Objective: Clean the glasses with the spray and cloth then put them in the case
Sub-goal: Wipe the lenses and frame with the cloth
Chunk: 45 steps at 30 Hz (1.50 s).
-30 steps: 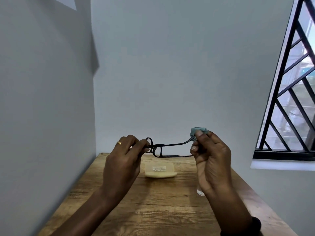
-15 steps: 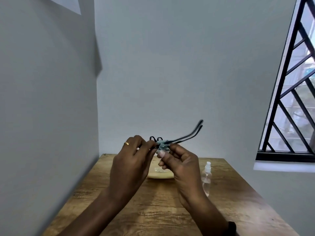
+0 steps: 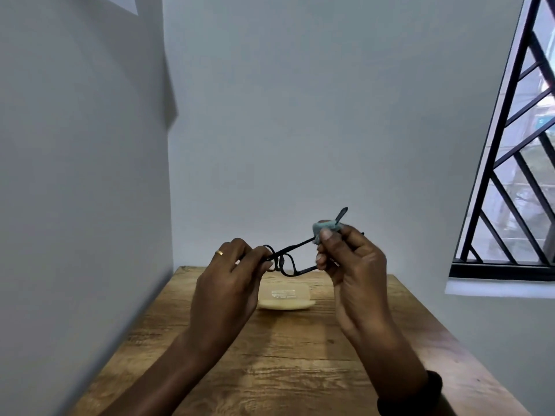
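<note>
left hand (image 3: 228, 283) pinches the glasses (image 3: 289, 259) front while right hand (image 3: 351, 265) pinches the cloth (image 3: 324, 228) round 1 temple (above the case (image 3: 285, 297)).

Cool, soft daylight reaches you from the black-barred window (image 3: 516, 175) on your right, whose panes are washed out. The pale grey left wall (image 3: 75, 190) carries a slanted shadow and smears into blur near the brown wooden table (image 3: 300, 364). Straight lines bow toward the edges. The thin black-framed glasses (image 3: 281, 262) look crisp.

Black thin-framed plastic glasses (image 3: 286, 262); grey-blue bunched cloth (image 3: 324, 229); pale yellow oblong case (image 3: 285, 297); brown wood-grain table (image 3: 300, 355).
</note>
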Each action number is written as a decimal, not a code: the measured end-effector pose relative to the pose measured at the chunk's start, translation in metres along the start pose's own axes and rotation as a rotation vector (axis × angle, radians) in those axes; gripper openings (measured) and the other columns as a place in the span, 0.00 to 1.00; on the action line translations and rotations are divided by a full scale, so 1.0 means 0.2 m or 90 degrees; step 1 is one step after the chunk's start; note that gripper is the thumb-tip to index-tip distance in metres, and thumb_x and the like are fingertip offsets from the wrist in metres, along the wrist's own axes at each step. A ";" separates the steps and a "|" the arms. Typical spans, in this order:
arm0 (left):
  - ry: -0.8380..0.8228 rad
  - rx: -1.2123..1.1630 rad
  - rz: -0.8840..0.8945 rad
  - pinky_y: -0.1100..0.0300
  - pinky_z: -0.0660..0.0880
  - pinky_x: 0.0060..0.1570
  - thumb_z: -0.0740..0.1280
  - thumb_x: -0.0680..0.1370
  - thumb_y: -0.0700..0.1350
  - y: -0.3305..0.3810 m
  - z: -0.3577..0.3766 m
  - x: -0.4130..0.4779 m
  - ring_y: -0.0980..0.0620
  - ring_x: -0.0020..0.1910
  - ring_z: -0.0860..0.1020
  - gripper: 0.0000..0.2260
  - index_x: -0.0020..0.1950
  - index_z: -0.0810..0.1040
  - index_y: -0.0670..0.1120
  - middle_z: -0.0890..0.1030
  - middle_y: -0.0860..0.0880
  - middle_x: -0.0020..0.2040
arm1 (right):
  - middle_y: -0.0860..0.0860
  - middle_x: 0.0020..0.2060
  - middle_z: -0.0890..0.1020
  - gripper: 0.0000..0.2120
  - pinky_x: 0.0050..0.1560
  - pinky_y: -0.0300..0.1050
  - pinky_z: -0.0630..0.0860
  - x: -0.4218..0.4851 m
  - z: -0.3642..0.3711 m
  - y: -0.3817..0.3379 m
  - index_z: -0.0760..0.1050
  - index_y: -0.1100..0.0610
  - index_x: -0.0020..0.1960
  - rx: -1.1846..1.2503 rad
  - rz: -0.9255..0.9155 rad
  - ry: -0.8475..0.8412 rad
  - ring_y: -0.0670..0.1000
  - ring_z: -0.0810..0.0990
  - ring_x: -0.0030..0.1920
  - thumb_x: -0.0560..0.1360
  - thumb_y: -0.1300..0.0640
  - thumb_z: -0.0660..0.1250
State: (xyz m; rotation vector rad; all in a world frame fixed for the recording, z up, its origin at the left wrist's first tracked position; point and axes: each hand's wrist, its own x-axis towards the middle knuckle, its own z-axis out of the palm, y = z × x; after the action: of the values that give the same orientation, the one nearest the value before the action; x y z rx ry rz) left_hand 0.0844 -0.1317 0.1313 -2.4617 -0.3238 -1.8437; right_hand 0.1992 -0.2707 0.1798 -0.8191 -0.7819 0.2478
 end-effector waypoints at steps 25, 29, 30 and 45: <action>-0.062 -0.365 -0.524 0.67 0.79 0.30 0.76 0.76 0.42 0.00 -0.02 0.08 0.54 0.35 0.84 0.02 0.44 0.86 0.45 0.84 0.47 0.34 | 0.48 0.42 0.78 0.16 0.39 0.46 0.75 -0.08 -0.08 0.33 0.81 0.52 0.53 -1.047 -0.424 -0.146 0.51 0.78 0.39 0.66 0.54 0.78; -0.077 -0.382 -0.546 0.62 0.81 0.32 0.76 0.76 0.41 -0.05 -0.01 0.07 0.56 0.33 0.82 0.04 0.41 0.86 0.46 0.83 0.41 0.35 | 0.48 0.42 0.77 0.14 0.39 0.45 0.73 -0.06 -0.09 0.35 0.81 0.53 0.50 -1.067 -0.423 -0.197 0.50 0.77 0.39 0.66 0.56 0.76; -0.086 -0.395 -0.552 0.62 0.81 0.32 0.76 0.76 0.41 -0.06 -0.01 0.06 0.55 0.34 0.82 0.04 0.40 0.86 0.46 0.83 0.38 0.37 | 0.48 0.42 0.77 0.13 0.39 0.45 0.73 -0.05 -0.09 0.35 0.80 0.53 0.50 -1.071 -0.421 -0.211 0.50 0.76 0.39 0.66 0.56 0.76; -0.148 0.027 0.102 0.50 0.80 0.45 0.70 0.77 0.39 -0.19 -0.01 -0.03 0.47 0.54 0.81 0.11 0.58 0.84 0.48 0.84 0.51 0.55 | 0.43 0.41 0.76 0.06 0.33 0.36 0.60 0.11 -0.14 0.15 0.85 0.47 0.48 -0.965 -0.240 -0.287 0.49 0.79 0.40 0.73 0.54 0.71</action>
State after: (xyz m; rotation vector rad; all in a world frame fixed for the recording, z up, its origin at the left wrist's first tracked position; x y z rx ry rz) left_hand 0.0728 -0.0961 0.1227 -2.5904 -0.1660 -1.4799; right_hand 0.2372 -0.2560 0.1564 -2.0242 -1.5368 -0.6295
